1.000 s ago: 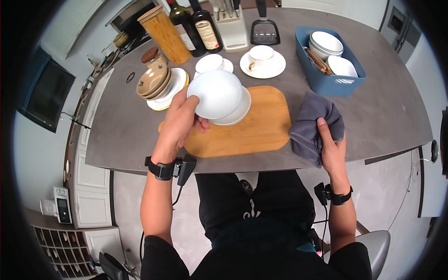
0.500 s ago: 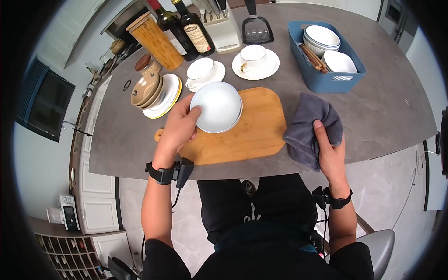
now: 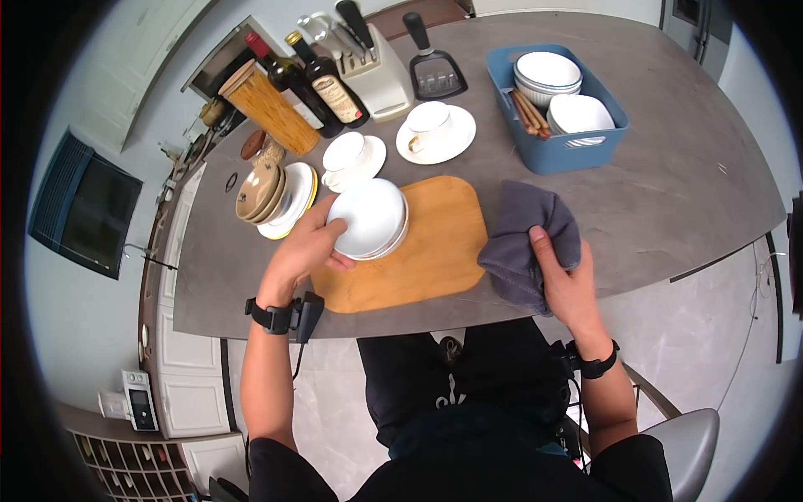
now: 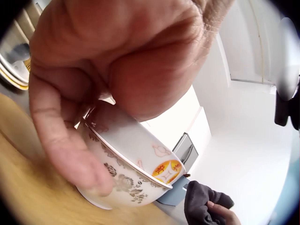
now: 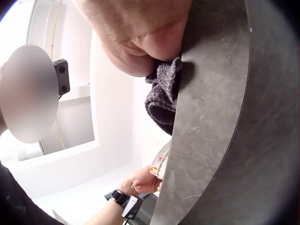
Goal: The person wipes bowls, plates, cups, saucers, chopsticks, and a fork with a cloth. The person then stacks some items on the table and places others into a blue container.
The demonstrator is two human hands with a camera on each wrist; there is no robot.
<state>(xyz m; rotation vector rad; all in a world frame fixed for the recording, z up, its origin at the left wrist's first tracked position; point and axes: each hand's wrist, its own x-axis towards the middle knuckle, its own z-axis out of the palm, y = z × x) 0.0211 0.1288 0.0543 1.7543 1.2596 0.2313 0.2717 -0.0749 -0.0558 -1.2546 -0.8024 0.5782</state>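
My left hand [image 3: 303, 251] grips a white bowl [image 3: 368, 216] by its left side, thumb over the rim. This bowl sits nested in another white bowl [image 3: 405, 233] above the left part of the wooden cutting board [image 3: 443, 251]. In the left wrist view, brown flowers decorate the outer bowl [image 4: 124, 185], and an orange mark shows beside the rim; fingers [image 4: 79, 164] lie along its outside. To the right of the board, my right hand [image 3: 570, 284] holds a bunched dark grey cloth [image 3: 523, 243], thumb on top, its other fingers mostly hidden.
Cups on saucers [image 3: 435, 138] stand behind the board. Brown bowls [image 3: 261, 194] lean on plates at left. Farther back are bottles [image 3: 335, 92], a pasta jar [image 3: 272, 109] and a knife block [image 3: 376, 79]. A blue basket [image 3: 573, 155] of bowls stands back right.
My left hand has lowered the upper white bowl into the lower one, and still grips it. My right hand keeps hold of the cloth. The head view has shifted.
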